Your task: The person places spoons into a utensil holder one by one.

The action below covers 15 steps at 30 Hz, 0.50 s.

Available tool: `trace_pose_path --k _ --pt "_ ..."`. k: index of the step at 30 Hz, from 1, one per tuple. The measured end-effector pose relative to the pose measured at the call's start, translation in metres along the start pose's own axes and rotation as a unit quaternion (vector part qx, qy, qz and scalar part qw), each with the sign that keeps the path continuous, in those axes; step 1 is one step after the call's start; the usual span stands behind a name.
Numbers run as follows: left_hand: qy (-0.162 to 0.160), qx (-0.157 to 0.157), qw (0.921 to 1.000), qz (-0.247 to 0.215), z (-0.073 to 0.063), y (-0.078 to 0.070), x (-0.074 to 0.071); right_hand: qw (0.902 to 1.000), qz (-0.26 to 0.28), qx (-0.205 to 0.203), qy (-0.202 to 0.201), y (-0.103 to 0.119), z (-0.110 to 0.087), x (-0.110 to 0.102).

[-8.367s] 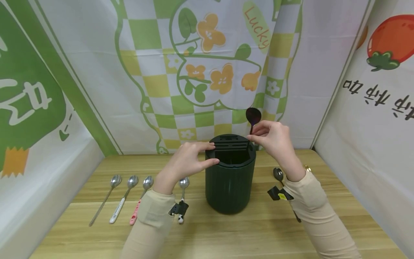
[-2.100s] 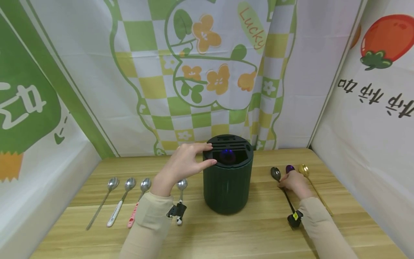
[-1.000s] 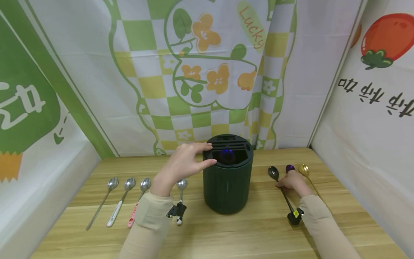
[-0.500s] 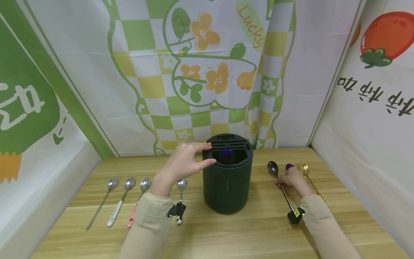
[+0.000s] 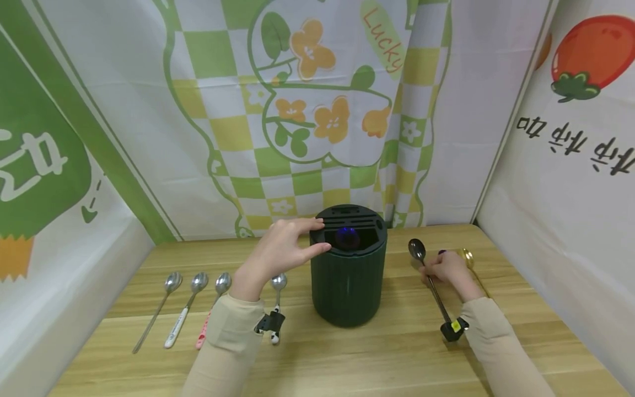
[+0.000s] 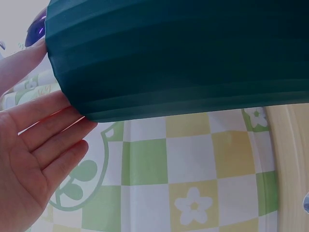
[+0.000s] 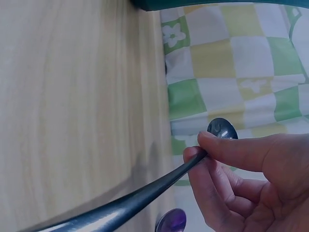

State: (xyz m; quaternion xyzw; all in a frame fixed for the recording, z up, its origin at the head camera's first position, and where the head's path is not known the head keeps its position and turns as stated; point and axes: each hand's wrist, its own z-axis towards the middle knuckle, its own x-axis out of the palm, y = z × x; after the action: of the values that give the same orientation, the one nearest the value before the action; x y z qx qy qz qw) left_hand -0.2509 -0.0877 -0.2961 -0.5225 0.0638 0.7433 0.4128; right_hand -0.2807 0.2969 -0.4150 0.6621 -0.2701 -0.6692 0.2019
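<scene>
My right hand (image 5: 449,270) pinches a black spoon (image 5: 417,250) by its thin neck, between thumb and fingertips. The bowl points away from me, and the handle (image 7: 113,210) slants back towards the wrist, with its shadow beside it on the wood. My left hand (image 5: 278,249) touches the rim of a dark green ribbed utensil holder (image 5: 347,292), its fingers (image 6: 50,137) straight and the thumb apart from them. Inside the holder's large opening shows a shiny purple-blue spoon bowl (image 5: 347,238). A purple spoon (image 7: 172,221) lies near my right hand, mostly hidden by it in the head view.
A gold spoon (image 5: 468,258) lies right of my right hand. On the left lie a plain metal spoon (image 5: 172,282), a white-handled spoon (image 5: 184,317), a pink-handled spoon (image 5: 223,283) and a patterned-handle spoon (image 5: 279,282). The table (image 5: 347,364) ends at a patterned curtain (image 5: 317,138).
Earlier my right hand held a dark spoon at the holder; then it went to the black spoon on the table. Since then that spoon's bowl has risen and shifted slightly left. The left hand stays put.
</scene>
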Motion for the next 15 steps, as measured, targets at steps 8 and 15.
trace_pose_path --k 8,15 --pt "0.002 -0.004 1.0000 0.002 -0.001 -0.002 -0.001 0.9999 0.001 0.006 -0.015 0.010 -0.004 -0.004" --pt "0.003 -0.004 1.0000 0.002 -0.001 -0.001 -0.001 0.9998 0.005 -0.004 -0.019 0.015 -0.005 -0.005"
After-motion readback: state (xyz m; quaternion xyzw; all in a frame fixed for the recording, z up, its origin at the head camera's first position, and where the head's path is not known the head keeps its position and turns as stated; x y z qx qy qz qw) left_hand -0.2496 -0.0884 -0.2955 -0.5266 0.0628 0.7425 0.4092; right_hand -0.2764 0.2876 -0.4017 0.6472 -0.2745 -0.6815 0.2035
